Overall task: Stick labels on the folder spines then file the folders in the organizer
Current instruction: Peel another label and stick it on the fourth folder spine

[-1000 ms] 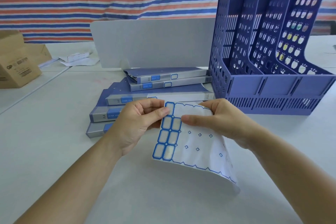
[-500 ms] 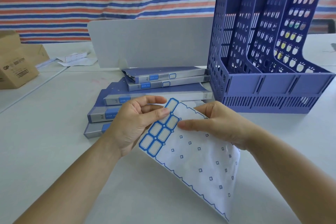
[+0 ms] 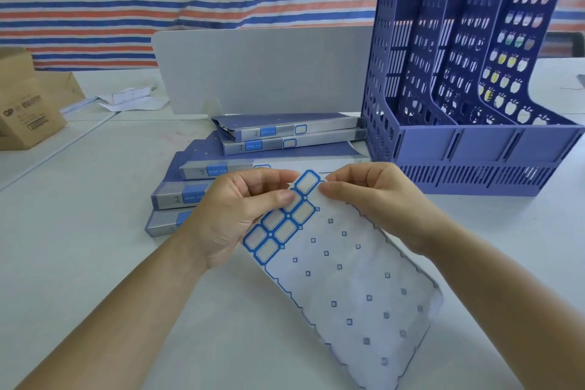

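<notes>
A white label sheet (image 3: 345,275) with several blue-bordered labels left at its upper corner hangs between both hands above the table. My left hand (image 3: 234,218) pinches its left edge beside the labels. My right hand (image 3: 380,199) grips the top edge, thumb tip next to the topmost label (image 3: 306,181). Behind the hands lies a fanned pile of several blue-grey lever folders (image 3: 262,142) with spines facing me; the top two spines carry a blue-bordered label. The purple organizer (image 3: 474,142) with empty slots stands to the right of the folders.
A grey divider panel (image 3: 262,70) stands behind the folders. A cardboard box (image 3: 25,104) sits at the far left, with loose paper scraps (image 3: 129,98) beside it. A striped tarp hangs at the back. The white table (image 3: 95,263) spreads to the left.
The sheet has swung clockwise, its long end now pointing to the lower right. My right hand shifted up to the sheet's top edge near the topmost label.
</notes>
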A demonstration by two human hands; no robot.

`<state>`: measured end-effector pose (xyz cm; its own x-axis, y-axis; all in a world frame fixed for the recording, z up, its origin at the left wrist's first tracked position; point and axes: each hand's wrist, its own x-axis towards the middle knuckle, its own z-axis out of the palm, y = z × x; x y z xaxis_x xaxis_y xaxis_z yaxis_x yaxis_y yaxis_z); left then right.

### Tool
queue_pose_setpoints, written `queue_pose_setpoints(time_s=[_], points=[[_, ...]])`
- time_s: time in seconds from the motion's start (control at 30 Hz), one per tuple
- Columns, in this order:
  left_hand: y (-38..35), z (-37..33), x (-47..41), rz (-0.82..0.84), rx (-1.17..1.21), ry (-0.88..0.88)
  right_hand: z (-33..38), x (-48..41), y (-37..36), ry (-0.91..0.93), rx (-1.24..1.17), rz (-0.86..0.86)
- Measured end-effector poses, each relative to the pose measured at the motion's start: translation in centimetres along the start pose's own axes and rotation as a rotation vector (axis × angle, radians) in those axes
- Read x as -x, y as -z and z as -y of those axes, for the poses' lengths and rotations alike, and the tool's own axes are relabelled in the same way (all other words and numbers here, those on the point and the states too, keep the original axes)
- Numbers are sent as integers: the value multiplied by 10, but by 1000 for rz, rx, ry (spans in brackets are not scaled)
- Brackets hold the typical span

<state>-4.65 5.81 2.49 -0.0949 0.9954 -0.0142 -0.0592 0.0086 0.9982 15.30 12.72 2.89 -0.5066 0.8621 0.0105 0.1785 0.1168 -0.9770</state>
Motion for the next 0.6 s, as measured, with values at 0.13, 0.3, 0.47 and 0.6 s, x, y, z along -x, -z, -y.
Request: queue_pose_setpoints(time_s=[0.13,0.3,0.47,0.6], points=[[-2,-1,2,48,-10,11,1,0,-2,2,60,19],[-1,-1,1,52,8,13,1,0,-2,13,79,23],[-1,-1,1,68,-5,23,0,-1,-1,-15,35,52],[-1,-3,2,79,32,34,-1,-1,-1,5,54,70]])
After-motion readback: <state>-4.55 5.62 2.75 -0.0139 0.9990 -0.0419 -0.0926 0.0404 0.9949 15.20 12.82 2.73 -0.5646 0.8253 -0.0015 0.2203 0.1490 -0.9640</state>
